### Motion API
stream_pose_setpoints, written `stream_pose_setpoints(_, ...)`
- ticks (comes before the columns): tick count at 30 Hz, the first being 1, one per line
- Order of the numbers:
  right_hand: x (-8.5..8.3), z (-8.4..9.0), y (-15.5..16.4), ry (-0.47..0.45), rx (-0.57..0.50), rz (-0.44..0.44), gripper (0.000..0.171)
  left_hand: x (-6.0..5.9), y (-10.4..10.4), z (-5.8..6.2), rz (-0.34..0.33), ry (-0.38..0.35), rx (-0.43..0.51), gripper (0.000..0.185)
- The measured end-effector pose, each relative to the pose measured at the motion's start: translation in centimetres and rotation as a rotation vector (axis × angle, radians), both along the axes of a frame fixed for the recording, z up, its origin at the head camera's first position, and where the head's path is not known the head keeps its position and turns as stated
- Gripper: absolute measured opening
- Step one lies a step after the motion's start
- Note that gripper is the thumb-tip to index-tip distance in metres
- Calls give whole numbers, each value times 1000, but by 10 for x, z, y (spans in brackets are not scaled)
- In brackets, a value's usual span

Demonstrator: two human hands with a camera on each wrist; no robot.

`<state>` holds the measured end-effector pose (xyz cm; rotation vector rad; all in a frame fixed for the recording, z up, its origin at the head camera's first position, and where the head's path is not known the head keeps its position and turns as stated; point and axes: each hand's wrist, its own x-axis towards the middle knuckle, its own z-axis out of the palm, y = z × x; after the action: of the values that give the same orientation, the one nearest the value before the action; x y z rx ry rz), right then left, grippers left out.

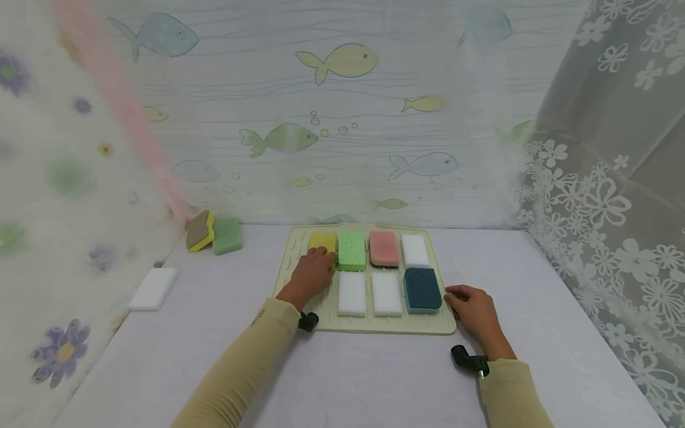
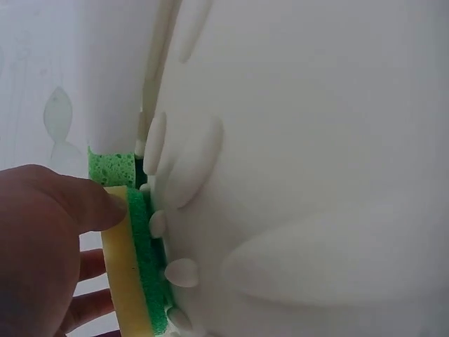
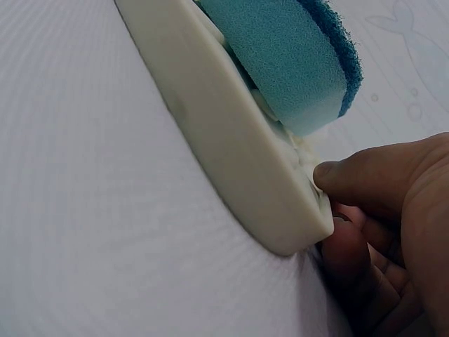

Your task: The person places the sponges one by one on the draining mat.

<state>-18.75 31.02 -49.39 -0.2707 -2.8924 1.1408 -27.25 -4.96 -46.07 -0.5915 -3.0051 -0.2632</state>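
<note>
A cream ridged tray (image 1: 385, 326) lies on the white table with several sponges in two rows. At its back left, my left hand (image 1: 314, 272) grips a yellow sponge (image 1: 322, 239); the left wrist view shows the thumb over its yellow face and a green scouring layer (image 2: 146, 260) low against the ridges. Beside it sits a light green sponge (image 1: 351, 251), then a pink sponge (image 1: 384, 248). My right hand (image 1: 475, 310) pinches the tray's right edge near the front corner, thumb on top and fingers below. Close by is a teal sponge (image 3: 287, 63) with a dark blue scouring top.
White sponges fill other tray spots: one at back right (image 1: 415, 250) and two in front, a left one (image 1: 351, 295) and a right one (image 1: 387, 295). Left on the table lie a brown-and-yellow sponge (image 1: 200, 230), a green sponge (image 1: 228, 236) and a white sponge (image 1: 153, 289). Patterned curtains surround the table.
</note>
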Motion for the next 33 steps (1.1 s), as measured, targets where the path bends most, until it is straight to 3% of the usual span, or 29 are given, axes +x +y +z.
stream_pose_setpoints(16,-1,3,-3,7,37,9,35,6,-14,3,32,-43,97,38)
stream_pose_setpoints(26,0,2,-2,-21,5,5,37,2,-31,0,73,-28,142,42)
stream_pose_setpoints(33,1,0,2,-8,20,18,38,8,-47,9,120,-56,203,42)
